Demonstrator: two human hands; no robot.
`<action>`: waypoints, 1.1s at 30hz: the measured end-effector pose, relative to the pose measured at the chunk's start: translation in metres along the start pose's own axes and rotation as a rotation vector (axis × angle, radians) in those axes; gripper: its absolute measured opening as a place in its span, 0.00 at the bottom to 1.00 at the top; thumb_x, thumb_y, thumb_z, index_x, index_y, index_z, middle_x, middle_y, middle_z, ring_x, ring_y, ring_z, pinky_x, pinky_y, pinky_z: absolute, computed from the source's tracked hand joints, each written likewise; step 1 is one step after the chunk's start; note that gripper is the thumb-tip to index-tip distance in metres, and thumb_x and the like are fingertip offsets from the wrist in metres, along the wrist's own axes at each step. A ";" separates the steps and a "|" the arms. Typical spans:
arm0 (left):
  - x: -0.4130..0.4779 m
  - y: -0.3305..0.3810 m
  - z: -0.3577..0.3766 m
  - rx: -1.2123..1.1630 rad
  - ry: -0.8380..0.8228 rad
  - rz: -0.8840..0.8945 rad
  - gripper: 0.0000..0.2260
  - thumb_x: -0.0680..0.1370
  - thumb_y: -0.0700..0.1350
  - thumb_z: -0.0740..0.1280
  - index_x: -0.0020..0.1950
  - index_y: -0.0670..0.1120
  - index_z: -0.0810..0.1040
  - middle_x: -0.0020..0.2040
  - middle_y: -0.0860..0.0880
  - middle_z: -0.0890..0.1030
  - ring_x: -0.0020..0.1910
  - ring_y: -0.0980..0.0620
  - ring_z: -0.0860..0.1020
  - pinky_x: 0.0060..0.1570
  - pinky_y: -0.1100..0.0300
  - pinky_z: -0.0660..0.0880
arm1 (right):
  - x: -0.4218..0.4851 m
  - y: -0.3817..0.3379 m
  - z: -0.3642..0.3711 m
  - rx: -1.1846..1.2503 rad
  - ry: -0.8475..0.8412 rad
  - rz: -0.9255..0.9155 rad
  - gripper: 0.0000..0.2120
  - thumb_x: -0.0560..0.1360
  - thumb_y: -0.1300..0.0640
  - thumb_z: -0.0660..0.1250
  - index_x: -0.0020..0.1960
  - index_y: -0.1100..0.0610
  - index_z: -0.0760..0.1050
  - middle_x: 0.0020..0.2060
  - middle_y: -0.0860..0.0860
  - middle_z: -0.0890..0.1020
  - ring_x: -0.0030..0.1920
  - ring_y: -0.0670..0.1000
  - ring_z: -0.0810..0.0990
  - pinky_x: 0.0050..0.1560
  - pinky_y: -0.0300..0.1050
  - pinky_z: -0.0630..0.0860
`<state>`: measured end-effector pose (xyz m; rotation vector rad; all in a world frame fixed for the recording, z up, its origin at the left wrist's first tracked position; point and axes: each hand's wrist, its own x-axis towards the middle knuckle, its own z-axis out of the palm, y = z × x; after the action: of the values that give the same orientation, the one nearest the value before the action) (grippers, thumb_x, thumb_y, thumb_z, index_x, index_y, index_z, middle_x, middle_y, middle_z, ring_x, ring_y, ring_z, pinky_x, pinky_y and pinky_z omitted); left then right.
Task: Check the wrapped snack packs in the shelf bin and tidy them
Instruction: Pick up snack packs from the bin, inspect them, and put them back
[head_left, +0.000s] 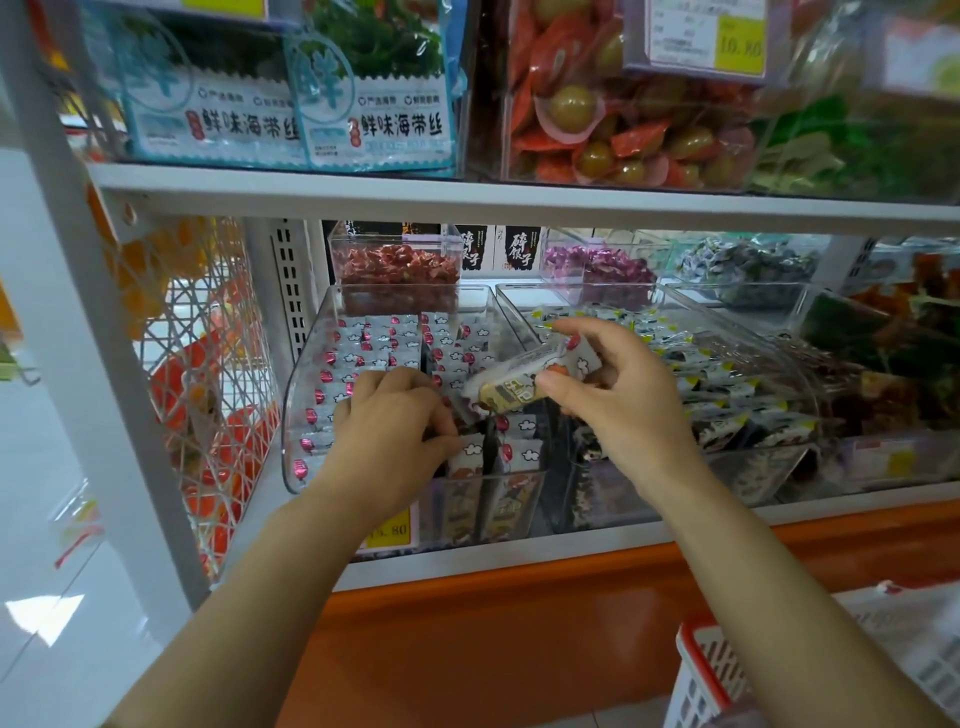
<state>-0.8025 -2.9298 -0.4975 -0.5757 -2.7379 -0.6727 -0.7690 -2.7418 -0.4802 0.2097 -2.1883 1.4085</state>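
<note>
Right hand (618, 395) pinching glossy rectangular snack pack (519, 382), left hand (395, 421) gripping packs (524, 454) in clear plastic bin (301, 415).

Right hand (613, 400) pinches one pack (519, 382) above clear bin (304, 395). Left hand (389, 431) grips upright packs (374, 343) near bin front. Yellow price tag (389, 530) below.

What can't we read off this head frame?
Left hand grip: fingertips are buried among the snack packs in the bin, so whether it holds one cannot be told.
Held pack: the right hand covers one end, and the print is blurred.
Yellow price tag: the left forearm hides its left part.
Basket: cut off by the bottom edge.
</note>
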 end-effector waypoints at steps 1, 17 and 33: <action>-0.001 -0.001 -0.002 -0.002 -0.002 0.012 0.08 0.74 0.51 0.69 0.36 0.55 0.73 0.62 0.54 0.70 0.63 0.49 0.60 0.60 0.53 0.59 | 0.002 -0.001 0.001 -0.034 -0.007 -0.025 0.19 0.71 0.58 0.72 0.56 0.44 0.70 0.50 0.37 0.75 0.54 0.44 0.77 0.57 0.39 0.75; -0.003 -0.011 -0.014 -0.021 -0.023 0.043 0.05 0.73 0.50 0.68 0.41 0.56 0.73 0.54 0.52 0.74 0.60 0.47 0.67 0.58 0.59 0.59 | 0.027 -0.009 0.048 -0.921 -0.638 -0.291 0.14 0.79 0.59 0.57 0.57 0.51 0.78 0.45 0.53 0.78 0.54 0.54 0.72 0.53 0.49 0.64; 0.000 -0.020 -0.019 -0.012 0.055 -0.036 0.08 0.78 0.44 0.62 0.55 0.51 0.77 0.62 0.48 0.73 0.64 0.46 0.66 0.61 0.58 0.59 | 0.058 -0.006 0.051 -0.722 -0.525 -0.226 0.11 0.76 0.66 0.60 0.55 0.55 0.75 0.46 0.53 0.82 0.45 0.51 0.80 0.49 0.50 0.77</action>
<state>-0.8083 -2.9551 -0.4883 -0.5038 -2.7007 -0.7035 -0.8338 -2.7808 -0.4621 0.5810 -2.8264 0.4007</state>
